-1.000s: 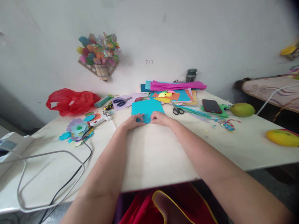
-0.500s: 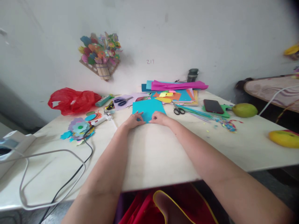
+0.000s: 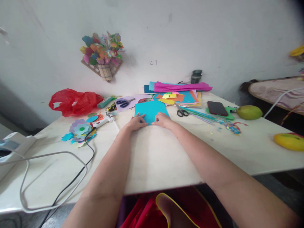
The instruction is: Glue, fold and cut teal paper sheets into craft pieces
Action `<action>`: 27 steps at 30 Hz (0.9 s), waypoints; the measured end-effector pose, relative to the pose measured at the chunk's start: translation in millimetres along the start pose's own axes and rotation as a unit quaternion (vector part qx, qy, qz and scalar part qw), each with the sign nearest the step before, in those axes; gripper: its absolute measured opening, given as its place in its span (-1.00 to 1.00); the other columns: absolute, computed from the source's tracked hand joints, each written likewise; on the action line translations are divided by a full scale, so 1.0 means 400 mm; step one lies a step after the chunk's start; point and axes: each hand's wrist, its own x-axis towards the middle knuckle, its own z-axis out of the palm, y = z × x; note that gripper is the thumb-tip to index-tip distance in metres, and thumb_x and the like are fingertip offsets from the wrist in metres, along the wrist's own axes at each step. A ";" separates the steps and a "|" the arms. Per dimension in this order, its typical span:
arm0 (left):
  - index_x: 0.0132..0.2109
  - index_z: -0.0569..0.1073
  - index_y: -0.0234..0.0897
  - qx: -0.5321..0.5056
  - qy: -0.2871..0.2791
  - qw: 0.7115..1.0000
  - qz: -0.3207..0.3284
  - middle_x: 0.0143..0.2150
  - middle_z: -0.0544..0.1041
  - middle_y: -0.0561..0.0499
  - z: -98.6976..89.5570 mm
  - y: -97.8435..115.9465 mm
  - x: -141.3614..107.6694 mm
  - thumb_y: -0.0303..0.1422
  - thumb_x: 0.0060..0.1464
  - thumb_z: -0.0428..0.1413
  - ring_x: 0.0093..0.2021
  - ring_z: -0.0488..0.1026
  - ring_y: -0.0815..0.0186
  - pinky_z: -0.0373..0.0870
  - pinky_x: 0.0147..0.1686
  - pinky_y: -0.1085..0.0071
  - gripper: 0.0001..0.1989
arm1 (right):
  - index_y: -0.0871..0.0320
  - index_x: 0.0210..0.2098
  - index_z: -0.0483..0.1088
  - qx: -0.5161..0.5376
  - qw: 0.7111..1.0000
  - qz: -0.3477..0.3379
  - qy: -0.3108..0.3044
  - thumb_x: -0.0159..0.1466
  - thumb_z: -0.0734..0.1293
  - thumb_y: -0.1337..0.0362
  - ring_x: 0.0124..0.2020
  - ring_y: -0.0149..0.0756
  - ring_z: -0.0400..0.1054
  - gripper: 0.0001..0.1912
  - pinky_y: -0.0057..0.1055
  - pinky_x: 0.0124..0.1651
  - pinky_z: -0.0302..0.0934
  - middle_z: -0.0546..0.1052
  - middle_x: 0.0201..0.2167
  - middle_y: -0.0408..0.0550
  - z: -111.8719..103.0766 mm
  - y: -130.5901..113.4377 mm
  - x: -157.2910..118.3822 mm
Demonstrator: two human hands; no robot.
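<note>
At the left of the pale tabletop (image 3: 156,158), a pile of pastel paper flower cut-outs (image 3: 80,129) lay beside a white glue gun (image 3: 101,122). Farther right, dark-blue-handled scissors (image 3: 124,102) lay on lilac paper (image 3: 130,108).

The person's left hand (image 3: 136,123) rested at the near left part of a bright blue, flat, four-cornered paper sheet (image 3: 151,110). Its thumb and fingers stood slightly apart, a narrow gap between them, with the tips touching the paper. The sheet lay on the table's middle, its far edge running across the person's view and away from the body; foreshortening and the hands hid which side was longer. The right hand (image 3: 162,121), fingers curled and thumb close to them, touched the near right part; whether it pinched the paper could not be told.

Just right of the sheet lay black-handled scissors (image 3: 182,113), then thin blue and lilac strips (image 3: 201,114) and a dark smartphone (image 3: 217,108).
</note>
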 end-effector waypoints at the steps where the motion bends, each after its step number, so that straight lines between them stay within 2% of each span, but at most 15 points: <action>1: -0.43 0.45 -0.19 0.008 -0.007 1.000 -0.008 0.20 0.20 0.00 -0.001 0.003 -0.001 0.05 -0.20 0.05 0.26 -0.10 0.07 -0.35 0.20 0.07 -0.61 | 0.16 -0.45 0.45 0.003 1.000 -0.001 0.000 0.09 0.31 0.05 -0.19 -0.27 0.28 -0.71 -0.48 -0.19 0.14 0.41 -0.22 0.02 0.000 0.001 0.000; 8: -0.38 0.45 -0.19 0.045 -0.034 0.998 -0.037 0.27 0.06 0.02 -0.007 0.021 -0.008 0.03 -0.13 0.01 0.28 -0.25 0.03 -0.36 0.18 0.00 -0.61 | 0.13 -0.45 0.46 0.052 0.997 -0.046 0.025 0.06 0.35 0.12 -0.15 -0.29 0.28 -0.80 -0.49 -0.16 0.15 0.42 -0.22 -0.03 0.010 -0.003 -0.005; 14: -0.37 0.44 -0.16 0.026 -0.030 0.998 -0.045 0.27 0.03 0.06 -0.012 0.032 -0.016 0.04 -0.16 0.04 0.28 -0.36 -0.01 -0.49 0.11 -0.15 -0.62 | 0.15 -0.52 0.46 0.089 0.995 -0.041 0.026 0.04 0.38 0.19 -0.23 -0.35 0.34 -0.85 -0.55 -0.24 0.16 0.48 -0.27 -0.07 0.024 -0.002 0.004; 21: -0.40 0.47 -0.14 0.072 0.009 0.997 -0.001 0.26 0.07 0.12 -0.014 0.030 -0.013 -0.07 -0.16 0.11 0.28 -0.38 -0.01 -0.64 0.04 -0.21 -0.74 | 0.18 -0.57 0.43 0.098 0.994 -0.037 0.018 0.05 0.37 0.19 -0.27 -0.37 0.35 -0.81 -0.55 -0.25 0.16 0.50 -0.33 -0.07 0.030 0.003 0.015; 27: -0.45 0.48 -0.15 0.099 0.021 0.995 0.021 0.25 0.09 0.12 -0.018 0.047 -0.014 -0.11 -0.19 0.15 0.28 -0.42 0.00 -0.73 0.02 -0.15 -0.77 | 0.17 -0.57 0.43 0.092 0.995 -0.032 0.013 0.06 0.36 0.15 -0.27 -0.38 0.35 -0.79 -0.56 -0.25 0.16 0.49 -0.32 -0.07 0.027 0.001 0.015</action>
